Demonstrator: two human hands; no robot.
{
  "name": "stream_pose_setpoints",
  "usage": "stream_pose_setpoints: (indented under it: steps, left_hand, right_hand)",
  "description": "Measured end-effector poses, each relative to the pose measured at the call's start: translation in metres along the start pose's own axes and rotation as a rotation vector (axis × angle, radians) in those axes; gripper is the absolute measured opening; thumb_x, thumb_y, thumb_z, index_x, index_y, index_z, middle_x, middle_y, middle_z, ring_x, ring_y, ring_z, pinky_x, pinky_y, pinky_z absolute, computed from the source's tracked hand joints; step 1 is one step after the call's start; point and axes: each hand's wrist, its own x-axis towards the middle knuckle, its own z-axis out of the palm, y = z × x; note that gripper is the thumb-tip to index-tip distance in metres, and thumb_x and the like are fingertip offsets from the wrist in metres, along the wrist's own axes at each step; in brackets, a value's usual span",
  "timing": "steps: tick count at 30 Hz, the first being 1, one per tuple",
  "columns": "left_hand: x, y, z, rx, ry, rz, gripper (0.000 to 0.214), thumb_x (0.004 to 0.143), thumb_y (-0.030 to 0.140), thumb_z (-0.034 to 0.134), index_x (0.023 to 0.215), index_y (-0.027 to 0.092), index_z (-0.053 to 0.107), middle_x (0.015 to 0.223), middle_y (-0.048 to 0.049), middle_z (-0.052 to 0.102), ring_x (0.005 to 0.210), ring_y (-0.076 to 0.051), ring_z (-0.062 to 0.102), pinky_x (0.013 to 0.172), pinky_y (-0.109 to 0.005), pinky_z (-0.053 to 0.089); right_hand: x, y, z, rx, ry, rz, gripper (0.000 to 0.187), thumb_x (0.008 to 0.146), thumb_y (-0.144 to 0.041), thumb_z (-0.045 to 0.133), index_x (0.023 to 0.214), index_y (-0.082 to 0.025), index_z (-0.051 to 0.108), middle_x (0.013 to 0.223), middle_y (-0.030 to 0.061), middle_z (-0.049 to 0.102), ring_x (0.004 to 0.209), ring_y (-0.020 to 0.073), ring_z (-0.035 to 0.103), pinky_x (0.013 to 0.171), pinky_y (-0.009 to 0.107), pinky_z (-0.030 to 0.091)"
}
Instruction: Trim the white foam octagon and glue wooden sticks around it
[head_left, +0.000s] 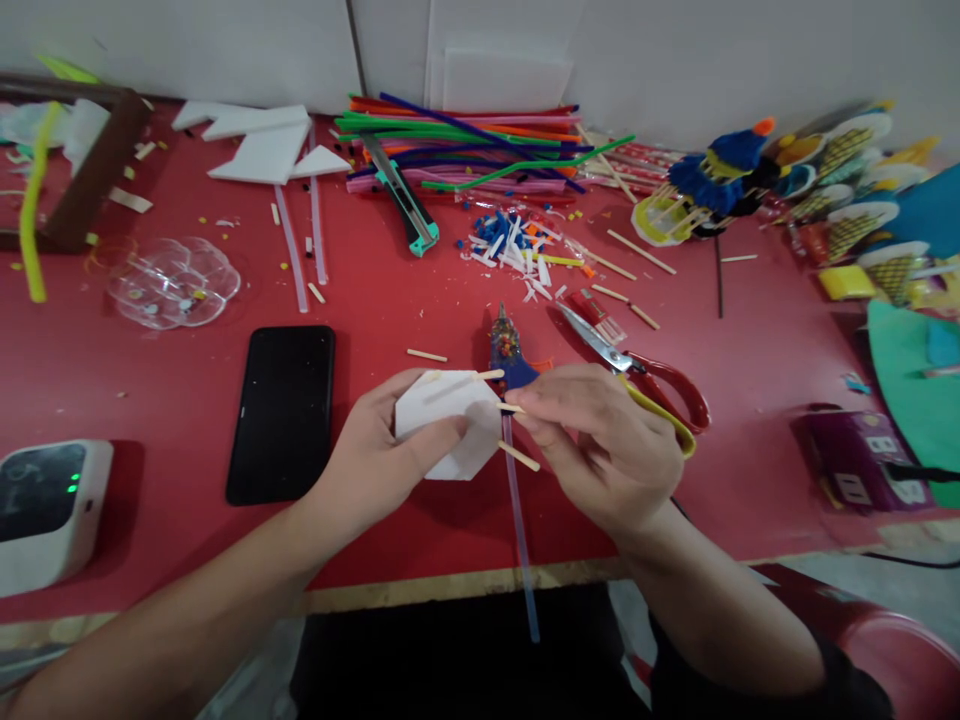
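Observation:
My left hand grips a white foam board piece with angled corners, thumb across its face. Several short wooden sticks stand out from the board, one wooden stick at its lower right. Between thumb and forefinger, my right hand pinches another wooden stick at the board's right edge. Just behind lies a blue glue gun, partly hidden by my right hand, with a clear glue stick reaching past the table edge. Red-handled scissors lie beyond my right hand.
A black phone lies left of my hands, near a white device. Farther back are a utility knife, colored pipe cleaners, cut scraps and a clear flower-shaped tray. Small crafts stand at the right.

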Motion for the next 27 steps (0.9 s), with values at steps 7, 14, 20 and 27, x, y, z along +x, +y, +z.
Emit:
stream_pose_setpoints:
  steps: [7, 14, 20, 27]
  left_hand:
    - [0.001, -0.004, 0.003, -0.093, 0.099, -0.055, 0.031, 0.073, 0.03, 0.081, 0.102, 0.021, 0.075, 0.09, -0.0032, 0.077, 0.073, -0.016, 0.069, 0.061, -0.023, 0.053]
    - [0.006, -0.001, 0.005, -0.306, 0.214, -0.144, 0.037, 0.064, 0.026, 0.088, 0.095, 0.019, 0.07, 0.089, -0.0005, 0.073, 0.081, -0.014, 0.068, 0.073, -0.024, 0.055]
    - [0.004, -0.003, 0.004, -0.268, 0.15, -0.068, 0.031, 0.063, 0.028, 0.089, 0.086, 0.021, 0.069, 0.083, 0.0022, 0.07, 0.073, -0.012, 0.064, 0.067, -0.023, 0.053]
    - [-0.001, 0.004, 0.006, -0.128, 0.125, 0.004, 0.029, 0.069, 0.029, 0.087, 0.087, 0.023, 0.065, 0.083, 0.0021, 0.069, 0.075, -0.013, 0.063, 0.07, -0.023, 0.053]
  right_hand:
    - [-0.006, 0.003, 0.003, 0.042, 0.055, 0.013, 0.056, 0.085, -0.003, 0.067, 0.135, -0.027, 0.061, 0.111, 0.0064, 0.077, 0.1, 0.0249, 0.073, 0.084, 0.044, 0.063]
    - [-0.003, -0.002, 0.0, -0.01, 0.036, 0.074, 0.035, 0.084, -0.007, 0.059, 0.115, -0.02, 0.07, 0.098, 0.0091, 0.072, 0.094, 0.0257, 0.069, 0.081, 0.045, 0.06]
    - [-0.004, -0.005, 0.003, 0.012, 0.053, 0.099, 0.034, 0.083, -0.017, 0.067, 0.116, -0.024, 0.068, 0.093, 0.0067, 0.071, 0.084, 0.0246, 0.066, 0.075, 0.046, 0.059]
    - [-0.012, 0.003, -0.001, 0.192, 0.0, 0.184, 0.051, 0.086, -0.049, 0.071, 0.128, -0.022, 0.063, 0.105, 0.0089, 0.068, 0.096, 0.0268, 0.065, 0.082, 0.046, 0.057]
